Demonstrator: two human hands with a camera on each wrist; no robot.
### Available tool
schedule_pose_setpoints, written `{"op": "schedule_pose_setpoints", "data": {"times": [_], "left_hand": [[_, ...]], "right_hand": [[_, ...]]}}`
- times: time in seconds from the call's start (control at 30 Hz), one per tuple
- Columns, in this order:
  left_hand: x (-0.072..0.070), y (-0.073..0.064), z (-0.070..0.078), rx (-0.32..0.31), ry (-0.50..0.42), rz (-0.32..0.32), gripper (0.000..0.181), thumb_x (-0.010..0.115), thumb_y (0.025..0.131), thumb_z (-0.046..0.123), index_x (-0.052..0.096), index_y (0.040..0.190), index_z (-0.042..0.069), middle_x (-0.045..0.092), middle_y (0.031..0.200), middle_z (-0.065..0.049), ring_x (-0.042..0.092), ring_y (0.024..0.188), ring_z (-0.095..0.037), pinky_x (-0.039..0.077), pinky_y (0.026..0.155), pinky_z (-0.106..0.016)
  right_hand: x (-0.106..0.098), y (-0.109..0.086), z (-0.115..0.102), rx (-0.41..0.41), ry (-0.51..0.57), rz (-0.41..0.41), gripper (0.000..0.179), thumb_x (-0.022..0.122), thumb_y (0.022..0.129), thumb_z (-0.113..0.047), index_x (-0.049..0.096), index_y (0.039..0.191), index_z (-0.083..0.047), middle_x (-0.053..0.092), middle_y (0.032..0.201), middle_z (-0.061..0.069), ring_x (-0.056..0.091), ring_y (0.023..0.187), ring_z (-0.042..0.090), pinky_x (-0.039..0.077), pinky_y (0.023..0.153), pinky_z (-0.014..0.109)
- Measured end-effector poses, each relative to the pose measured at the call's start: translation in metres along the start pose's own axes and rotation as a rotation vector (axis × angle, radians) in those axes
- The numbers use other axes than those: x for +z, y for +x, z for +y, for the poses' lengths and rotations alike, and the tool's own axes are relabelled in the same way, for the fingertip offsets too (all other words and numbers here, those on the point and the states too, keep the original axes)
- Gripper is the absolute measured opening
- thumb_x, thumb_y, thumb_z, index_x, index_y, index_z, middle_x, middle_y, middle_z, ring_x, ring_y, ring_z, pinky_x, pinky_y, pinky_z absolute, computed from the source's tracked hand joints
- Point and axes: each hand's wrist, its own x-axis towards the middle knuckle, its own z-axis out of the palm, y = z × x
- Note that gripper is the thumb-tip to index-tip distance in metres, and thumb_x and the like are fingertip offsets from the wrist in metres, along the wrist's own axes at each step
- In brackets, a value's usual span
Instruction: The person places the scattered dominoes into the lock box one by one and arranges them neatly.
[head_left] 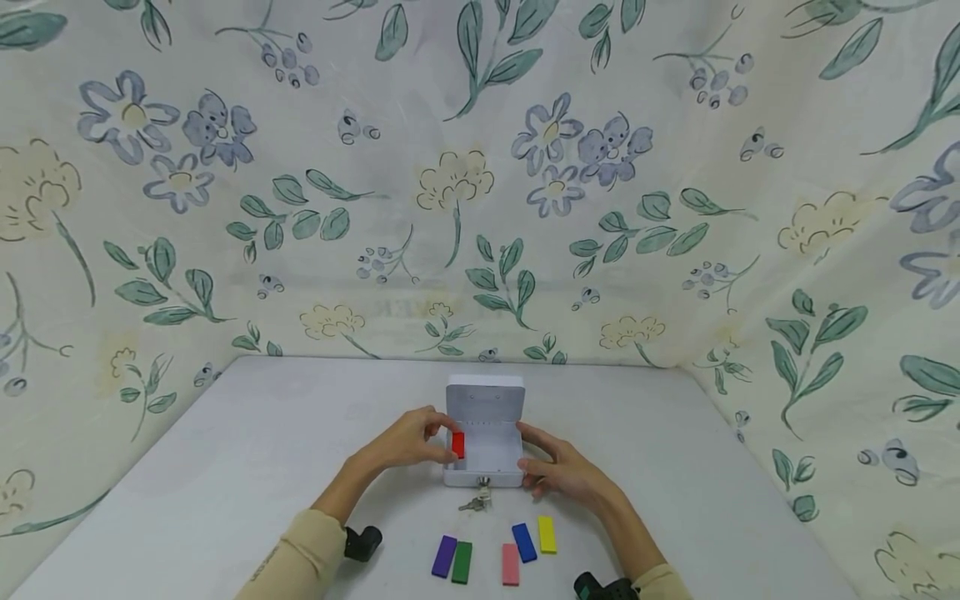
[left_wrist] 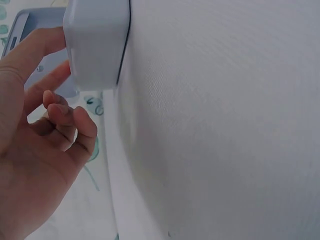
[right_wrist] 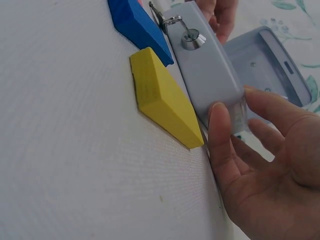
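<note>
A small white metal cash box [head_left: 498,480] stands on the table with its lid [head_left: 486,405] raised. Between thumb and fingertips, my left hand [head_left: 411,438] pinches a red block [head_left: 458,446] inside the box at its left side. The left wrist view shows the fingertips going behind the box wall [left_wrist: 97,45], which hides the block there. At the right side, my right hand [head_left: 564,468] holds the box, its thumb near the front corner and fingers along the side. A bunch of keys [head_left: 475,503] hangs from the front lock [right_wrist: 193,40].
In front of the box lie a purple block [head_left: 444,556], a green block [head_left: 462,562], a pink block [head_left: 510,565], a blue block [head_left: 524,542] and a yellow block [head_left: 547,534]. A flowered cloth [head_left: 450,208] hangs behind and beside the white table [head_left: 337,392].
</note>
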Motion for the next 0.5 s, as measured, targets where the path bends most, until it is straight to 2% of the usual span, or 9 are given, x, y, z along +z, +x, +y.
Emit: {"op": "schedule_pose_setpoints", "data": {"times": [0.27,0.5], "left_hand": [[0.0025,0.0032,-0.0014,-0.022,-0.003,-0.029,0.036,0.08,0.077,0.026,0.071,0.109,0.013,0.05,0.08,-0.015,0.042,0.077,-0.013,0.032,0.063,-0.022],[0.0043,0.0065,-0.003,-0.047,0.002,-0.038,0.037,0.08,0.075,0.025,0.071,0.109,0.012,0.042,0.072,-0.002,0.039,0.071,-0.01,0.029,0.06,-0.022]], "right_hand": [[-0.0001,0.0005,0.0014,-0.003,0.003,0.0,0.071,0.064,0.095,-0.022,0.026,0.156,-0.015,0.023,0.161,0.018,0.062,0.085,0.019,0.054,0.072,0.028],[-0.0003,0.0008,0.0022,-0.013,0.013,-0.005,0.072,0.064,0.095,-0.021,0.026,0.156,-0.014,0.023,0.16,0.019,0.062,0.085,0.019,0.054,0.071,0.028]]}}
